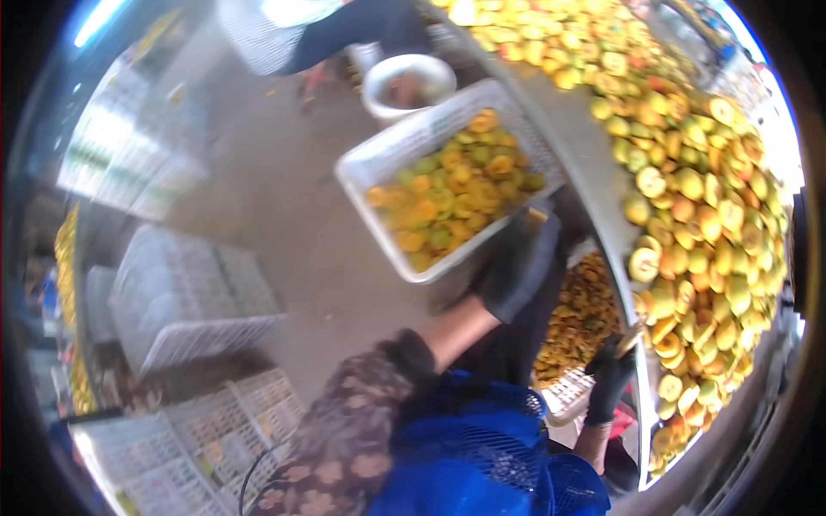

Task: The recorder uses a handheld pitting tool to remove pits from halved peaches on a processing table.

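Observation:
My left hand [523,264], in a dark glove, reaches to the near right rim of a white plastic crate [381,242] of halved yellow-green fruit [452,193]. A blurred yellowish patch shows at its fingertips; whether it holds a fruit is unclear. My right hand [612,371], also dark-gloved, is at the metal table edge [623,284] with its fingers closed on a small tan object [629,340], too blurred to name. Beside that hand, on the table, lies a large heap of halved yellow stone fruit [703,258], some with pits showing.
Brown-orange fruit pieces or pits [577,316] fill a white basket [568,395] below the table edge. A white bucket [410,71] stands beyond the crate, near a seated person's dark-clad leg [361,32]. White crates [193,290] stand at left. A blue mesh-patterned garment or basket [471,445] covers my lap.

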`<state>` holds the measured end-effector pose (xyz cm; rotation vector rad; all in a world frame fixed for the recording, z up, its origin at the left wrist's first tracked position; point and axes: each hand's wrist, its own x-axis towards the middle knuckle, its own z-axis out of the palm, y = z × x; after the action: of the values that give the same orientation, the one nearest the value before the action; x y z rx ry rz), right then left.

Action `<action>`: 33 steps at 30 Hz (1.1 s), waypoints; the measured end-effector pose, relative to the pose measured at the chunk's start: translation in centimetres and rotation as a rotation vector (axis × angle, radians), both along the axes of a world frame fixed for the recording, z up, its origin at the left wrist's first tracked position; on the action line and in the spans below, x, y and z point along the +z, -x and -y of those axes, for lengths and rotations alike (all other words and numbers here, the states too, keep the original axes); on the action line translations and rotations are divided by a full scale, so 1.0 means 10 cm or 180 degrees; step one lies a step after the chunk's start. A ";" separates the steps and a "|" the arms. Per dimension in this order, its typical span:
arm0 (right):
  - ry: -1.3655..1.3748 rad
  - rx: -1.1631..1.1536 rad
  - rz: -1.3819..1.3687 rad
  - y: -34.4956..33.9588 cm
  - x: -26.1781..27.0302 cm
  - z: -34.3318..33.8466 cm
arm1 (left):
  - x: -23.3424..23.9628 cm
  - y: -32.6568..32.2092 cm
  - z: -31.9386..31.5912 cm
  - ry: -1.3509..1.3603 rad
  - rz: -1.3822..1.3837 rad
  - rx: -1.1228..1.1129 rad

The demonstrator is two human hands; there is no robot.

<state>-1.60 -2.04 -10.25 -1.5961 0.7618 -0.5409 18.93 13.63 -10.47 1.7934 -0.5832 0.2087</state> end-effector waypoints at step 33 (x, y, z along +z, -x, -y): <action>-0.1079 -0.0514 -0.1041 1.54 -0.42 -0.06 | 0.43 -0.61 1.92 -0.1275 -0.0665 -0.2391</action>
<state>-16.96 -1.45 -14.49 -1.3259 1.1702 -0.2471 25.02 -5.56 -6.21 1.8079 -1.1540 -0.6396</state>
